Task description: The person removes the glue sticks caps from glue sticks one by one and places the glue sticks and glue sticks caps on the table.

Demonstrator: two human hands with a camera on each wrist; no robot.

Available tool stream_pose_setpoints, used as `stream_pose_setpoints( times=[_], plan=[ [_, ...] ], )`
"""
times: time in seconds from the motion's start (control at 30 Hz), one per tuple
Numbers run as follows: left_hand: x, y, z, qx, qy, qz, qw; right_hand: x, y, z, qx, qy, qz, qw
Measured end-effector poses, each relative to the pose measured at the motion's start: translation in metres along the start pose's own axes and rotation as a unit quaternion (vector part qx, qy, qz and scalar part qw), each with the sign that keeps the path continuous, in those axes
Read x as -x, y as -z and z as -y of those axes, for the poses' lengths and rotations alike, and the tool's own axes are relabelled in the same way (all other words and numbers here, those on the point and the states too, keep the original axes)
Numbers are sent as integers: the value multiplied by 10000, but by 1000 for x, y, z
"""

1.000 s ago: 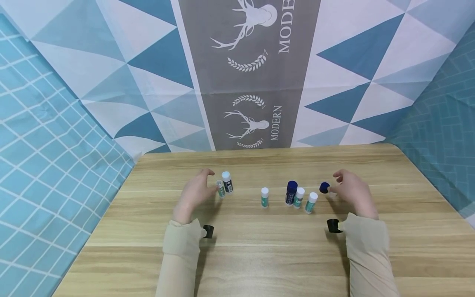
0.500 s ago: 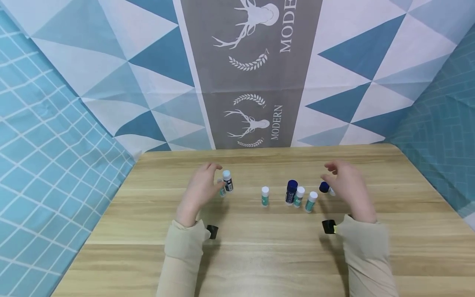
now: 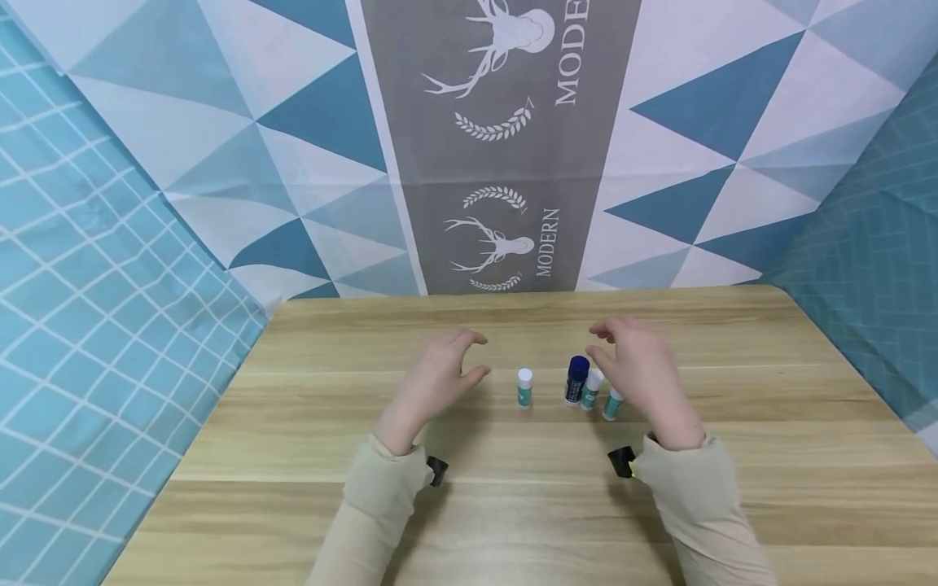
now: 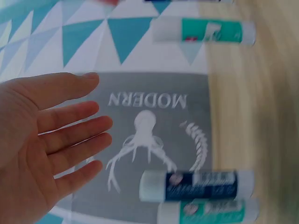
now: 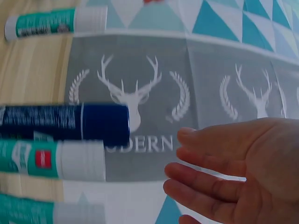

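Note:
My left hand (image 3: 434, 381) hovers left of a lone green glue stick (image 3: 524, 395) with a white cap, thumb and fingers apart, holding nothing. Likewise bare, my right hand (image 3: 642, 370) hangs by the group on the right. That group has a navy glue stick (image 3: 576, 384), a white-capped green glue stick (image 3: 589, 397) beside it and another green glue stick (image 3: 611, 405), partly covered by the hand. In the left wrist view, a white-capped navy-labelled glue stick (image 4: 202, 185) stands beside a green glue stick (image 4: 212, 212); my left hand hides both in the head view.
The glue sticks stand upright on a wooden table (image 3: 506, 521). Behind its far edge hangs a patterned cloth (image 3: 498, 155), with blue cloths at both sides. Black wrist devices (image 3: 437, 470) jut from the cuffs near the tabletop.
Both hands have moved inward, the left rightward and the right leftward. The left pair of glue sticks and the navy-capped one at right have gone behind the hands in the head view.

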State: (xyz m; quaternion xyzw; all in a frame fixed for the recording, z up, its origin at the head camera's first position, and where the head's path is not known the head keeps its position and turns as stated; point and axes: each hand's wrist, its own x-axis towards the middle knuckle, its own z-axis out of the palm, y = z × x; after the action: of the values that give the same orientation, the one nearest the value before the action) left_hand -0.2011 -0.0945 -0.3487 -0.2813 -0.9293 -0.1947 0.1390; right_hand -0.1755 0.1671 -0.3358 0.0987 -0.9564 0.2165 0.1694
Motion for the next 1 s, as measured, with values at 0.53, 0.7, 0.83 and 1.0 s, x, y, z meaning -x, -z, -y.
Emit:
stream_pose_setpoints(
  times=[0.53,0.7,0.83,1.0],
  plan=[
    [-8,-44,-20,203,-18,692,9974,4,-28,41,-357,880,141,9954],
    [-7,-53,-22,90,12,550,9984,6,-38,47,-442,860,378,9946],
    [-6,-57,-23,-49,22,391,9992,7,-45,49,-591,763,493,9941],
    [-7,-61,-24,-223,93,246,9994,7,-52,49,-791,622,509,9936]
  ],
)
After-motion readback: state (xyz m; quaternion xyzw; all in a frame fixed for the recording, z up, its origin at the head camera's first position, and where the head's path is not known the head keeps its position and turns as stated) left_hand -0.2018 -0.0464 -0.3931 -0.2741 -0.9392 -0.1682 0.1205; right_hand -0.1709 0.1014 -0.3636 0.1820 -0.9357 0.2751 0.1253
